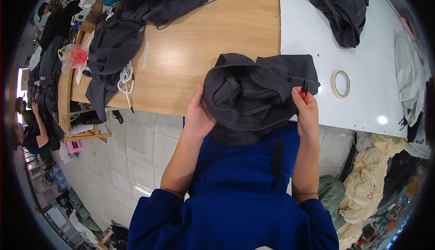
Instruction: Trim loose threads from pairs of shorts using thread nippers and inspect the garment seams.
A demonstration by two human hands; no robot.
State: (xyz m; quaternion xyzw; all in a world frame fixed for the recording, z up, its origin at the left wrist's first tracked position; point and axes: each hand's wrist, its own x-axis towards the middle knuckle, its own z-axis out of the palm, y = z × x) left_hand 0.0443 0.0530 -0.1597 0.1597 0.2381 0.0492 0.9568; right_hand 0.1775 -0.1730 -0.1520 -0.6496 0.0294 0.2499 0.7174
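Note:
A dark grey garment (263, 126) is held up at the table's front edge, its round, stitched opening facing me and its inside showing. My left hand (200, 117) grips the left side of the opening, thumb on the near face and fingers behind the cloth. On the right side, my right hand (307, 118) pinches the rim. That same hand also keeps a pair of red-handled thread snips (304, 97), with the dark blades pointing away from me. A flat part of the garment spreads to the right behind the snips.
More dark grey cloth (113, 46) lies on the wooden table (244, 10) at the left, beside a white cord (126, 80). On the white tabletop (299, 32) are a tape roll (340, 84) and another dark garment (340, 10). Cream cloth (367, 182) is heaped below right. People work far left.

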